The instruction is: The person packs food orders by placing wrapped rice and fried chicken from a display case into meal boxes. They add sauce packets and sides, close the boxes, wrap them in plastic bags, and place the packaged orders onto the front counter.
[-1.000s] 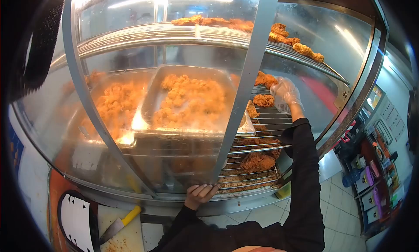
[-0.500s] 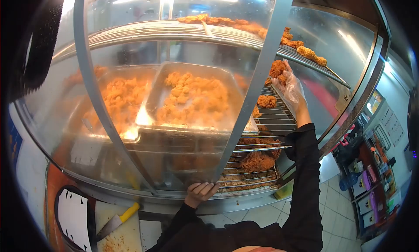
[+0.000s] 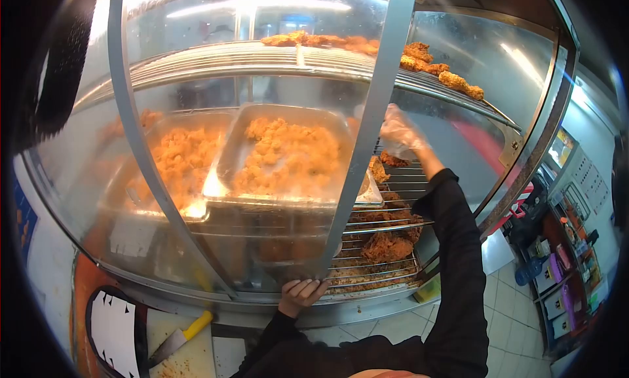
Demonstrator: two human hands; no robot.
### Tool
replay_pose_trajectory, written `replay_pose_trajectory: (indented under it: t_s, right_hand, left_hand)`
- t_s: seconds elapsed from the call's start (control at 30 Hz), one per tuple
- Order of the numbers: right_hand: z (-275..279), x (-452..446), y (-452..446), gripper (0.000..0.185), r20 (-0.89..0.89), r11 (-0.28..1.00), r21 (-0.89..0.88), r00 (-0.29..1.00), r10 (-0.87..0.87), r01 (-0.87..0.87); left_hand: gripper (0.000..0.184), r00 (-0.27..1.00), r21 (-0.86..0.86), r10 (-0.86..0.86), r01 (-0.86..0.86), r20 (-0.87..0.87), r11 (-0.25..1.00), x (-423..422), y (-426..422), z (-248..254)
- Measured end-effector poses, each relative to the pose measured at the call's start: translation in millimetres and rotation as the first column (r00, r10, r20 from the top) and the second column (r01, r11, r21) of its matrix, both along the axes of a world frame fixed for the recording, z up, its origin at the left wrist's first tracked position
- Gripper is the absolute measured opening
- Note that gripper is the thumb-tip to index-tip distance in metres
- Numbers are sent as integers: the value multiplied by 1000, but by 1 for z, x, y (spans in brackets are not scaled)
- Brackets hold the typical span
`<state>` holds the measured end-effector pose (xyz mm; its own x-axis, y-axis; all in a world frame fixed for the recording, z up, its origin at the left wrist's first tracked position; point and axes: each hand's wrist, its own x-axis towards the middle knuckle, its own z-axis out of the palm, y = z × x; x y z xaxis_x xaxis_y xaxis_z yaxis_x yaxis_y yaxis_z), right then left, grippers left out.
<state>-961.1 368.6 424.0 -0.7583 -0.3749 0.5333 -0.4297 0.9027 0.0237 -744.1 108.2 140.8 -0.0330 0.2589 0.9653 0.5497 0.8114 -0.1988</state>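
Observation:
My left hand (image 3: 303,295) has its fingers curled on the lower edge of the sliding glass door (image 3: 357,152), by its metal post. Inside the display cabinet my right hand (image 3: 403,134), in a clear plastic glove, reaches left over the middle wire rack (image 3: 407,180). Its fingers are blurred and partly behind the post, so whatever is in them is hidden. Pieces of fried chicken (image 3: 395,160) lie just below that hand. Larger fried chicken pieces (image 3: 386,245) rest lower down. Behind the glass, a metal tray (image 3: 226,156) holds small fried pieces.
An upper wire shelf (image 3: 341,72) bears more fried chicken (image 3: 458,84), above my right forearm. The cabinet's side frame (image 3: 534,158) stands to the right. A knife with a yellow handle (image 3: 196,325) lies on a cutting board (image 3: 196,358) at lower left. Stocked shelves (image 3: 557,280) stand at far right.
My right hand has moved left and slightly down, partly behind the post. The fried chicken piece at its fingers earlier no longer shows. My left hand stays on the door; the view has shifted slightly.

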Motion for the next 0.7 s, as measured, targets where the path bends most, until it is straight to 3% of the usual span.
replay_pose_trajectory:
  t_s: [0.1,0.17,0.27,0.5,0.57,0.6,0.7]
  right_hand:
    - [-24,-29,-10,41,-68,996,84,998,-8,14]
    - [-18,-6,-30,48,54,986,82,988,-148,143]
    - [-6,26,-42,40,56,989,13,987,-151,150]
    - [-8,16,-37,26,-156,968,190,979,-134,163]
    - [-12,6,-31,21,-111,999,-28,993,-28,25]
    - [-18,-5,-23,19,-68,953,-281,993,94,-109]
    - [-22,-13,-21,18,-159,932,-351,987,37,-91]
  left_hand:
    - [17,1000,-17,10,-10,26,1000,2,-1,-1]
    - [17,999,-25,25,-25,35,999,3,-1,-1]
    - [21,999,-41,45,-44,26,998,2,-1,-1]
    - [13,998,-6,32,-32,47,999,3,3,-2]
    - [13,998,1,30,-30,50,1000,3,5,1]
    - [14,998,-2,25,-25,49,1000,3,6,2]
    - [14,999,1,-6,6,46,1000,5,10,2]
